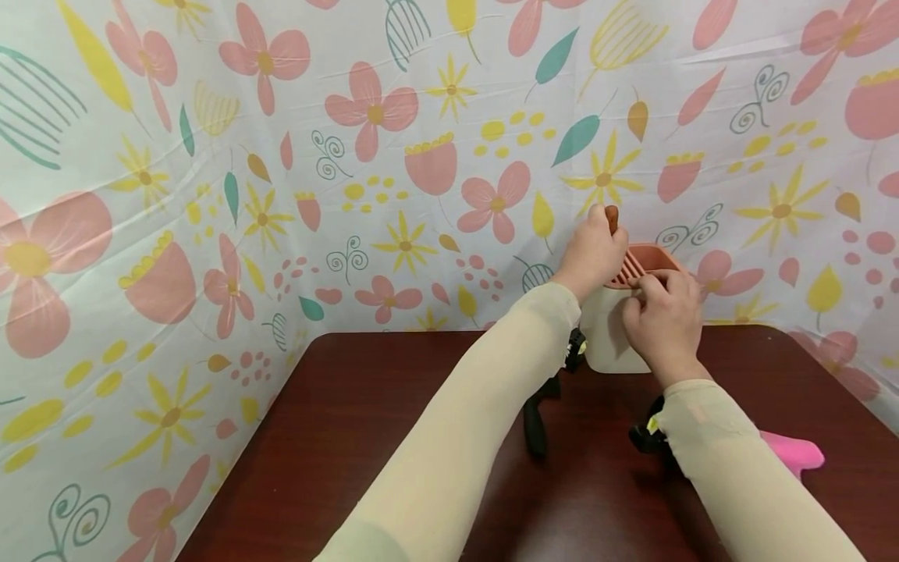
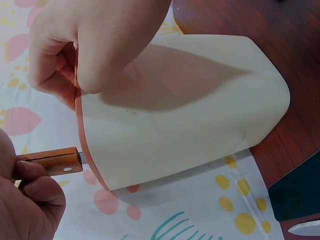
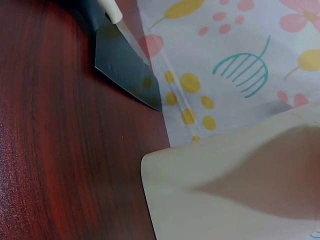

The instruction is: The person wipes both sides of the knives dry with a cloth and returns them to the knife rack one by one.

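Up at the back of the desk point(image 1: 393, 406), both hands were busy at the knife holder point(image 1: 611, 343), a cream-walled box with a coral rim point(image 2: 89, 155), upright in front of the flowered cloth point(image 1: 281, 156)! On one side, firmly closed: the left grip point(image 1: 593, 246) had its fingers curled right round the wooden handle point(image 2: 52, 161) of a knife, just above the holder's top. A short strip of bare metal point(image 2: 83, 158) peeked out between handle and rim, and the rest of the blade was hidden beyond that edge.

Over to the right grip point(image 1: 663, 312), and what a tidy pinch: thumb on the cream wall, the other fingers bent over the rim, the holder's edge caught between them, with the coral slots point(image 1: 628, 269) showing just beside the fingertips.

Down to the left of the holder lay a dark broad-bladed knife point(image 3: 125, 65), its black handle point(image 1: 534, 429) pointing towards the person. Alongside its blade came a slim knife point(image 3: 132, 42) with a pale handle point(image 3: 111, 10), both apart from the holder. And out past the right sleeve point(image 1: 744, 468), a bright pink object point(image 1: 794, 453) poked into sight, partly covered by that forearm; what it was could not be told.
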{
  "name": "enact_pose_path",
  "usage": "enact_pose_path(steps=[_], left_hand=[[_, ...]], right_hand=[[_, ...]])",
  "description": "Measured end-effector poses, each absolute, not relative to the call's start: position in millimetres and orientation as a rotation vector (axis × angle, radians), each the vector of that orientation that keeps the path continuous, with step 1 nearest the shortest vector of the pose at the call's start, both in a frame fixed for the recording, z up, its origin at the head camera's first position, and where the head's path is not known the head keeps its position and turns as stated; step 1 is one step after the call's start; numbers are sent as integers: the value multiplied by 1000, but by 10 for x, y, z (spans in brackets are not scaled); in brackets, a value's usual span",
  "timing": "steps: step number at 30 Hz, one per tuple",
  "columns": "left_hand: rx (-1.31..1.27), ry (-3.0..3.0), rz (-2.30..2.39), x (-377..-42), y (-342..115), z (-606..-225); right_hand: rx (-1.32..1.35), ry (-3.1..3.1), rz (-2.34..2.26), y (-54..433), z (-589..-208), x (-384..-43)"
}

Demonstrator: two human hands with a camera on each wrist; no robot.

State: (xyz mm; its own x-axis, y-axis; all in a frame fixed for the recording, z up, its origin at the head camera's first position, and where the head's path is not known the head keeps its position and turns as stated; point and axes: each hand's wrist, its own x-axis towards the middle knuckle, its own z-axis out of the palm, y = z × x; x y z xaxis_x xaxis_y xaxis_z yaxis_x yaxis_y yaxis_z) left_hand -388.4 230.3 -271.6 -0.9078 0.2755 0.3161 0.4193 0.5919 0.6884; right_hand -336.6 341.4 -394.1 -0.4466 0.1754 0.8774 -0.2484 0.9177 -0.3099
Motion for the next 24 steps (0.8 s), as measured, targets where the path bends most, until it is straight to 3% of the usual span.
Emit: enact_pose_path(steps=[15,24], left_hand=[[-583,-2650,-1304,-4062,2263,-2733],[-624,-2670,-1192,-3954,2301,-2718]], right_hand=[[69,-1976,494,3339,-3921,-3347],[45,-1968,497,3390,-3929,-3352]])
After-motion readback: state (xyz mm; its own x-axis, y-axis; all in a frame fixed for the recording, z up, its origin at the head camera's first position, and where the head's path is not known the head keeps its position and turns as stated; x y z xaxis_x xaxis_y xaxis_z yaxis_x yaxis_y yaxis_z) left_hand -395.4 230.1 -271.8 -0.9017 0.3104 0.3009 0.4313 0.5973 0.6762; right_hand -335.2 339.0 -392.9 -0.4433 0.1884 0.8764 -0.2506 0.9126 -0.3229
